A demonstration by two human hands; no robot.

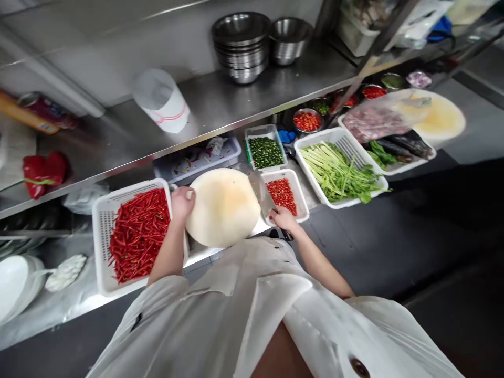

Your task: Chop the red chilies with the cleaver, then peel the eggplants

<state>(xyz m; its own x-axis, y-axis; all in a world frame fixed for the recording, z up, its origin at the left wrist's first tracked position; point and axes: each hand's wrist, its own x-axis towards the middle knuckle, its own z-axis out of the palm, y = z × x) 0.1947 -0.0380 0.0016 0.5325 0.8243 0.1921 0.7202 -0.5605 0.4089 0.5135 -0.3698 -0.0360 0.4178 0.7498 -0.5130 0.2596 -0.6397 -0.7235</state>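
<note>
At the steel counter: knife in right hand, left hand by round board

Round cutting board sits front and centre, pale, faint yellowish stain in the middle, right before the wearer's white jacket. Left hand at board's left edge, squeezed between board and chili basket; thumb toward board, other fingers mostly hidden, can't tell if gripping or only resting. Right hand closed round a broad-bladed knife; blade slants along board's right edge, next to the chopped red chilies. Those lie in a small white tray, just right of board.

Chili basket: white, perforated, heaped with whole red chilies. Behind red tray, clear container of chopped green pieces. Behind board, greyish tray with a few scraps and something white, crumpled.

Further right: white basket of leafy green stalks, then bagged meat, plastic partly over a second round board. Small bowls of chopped stuff behind; one red.

Shelf above: two stacks of steel bowls, white cylinder, red peppers far left. White dishes lower left.
</note>
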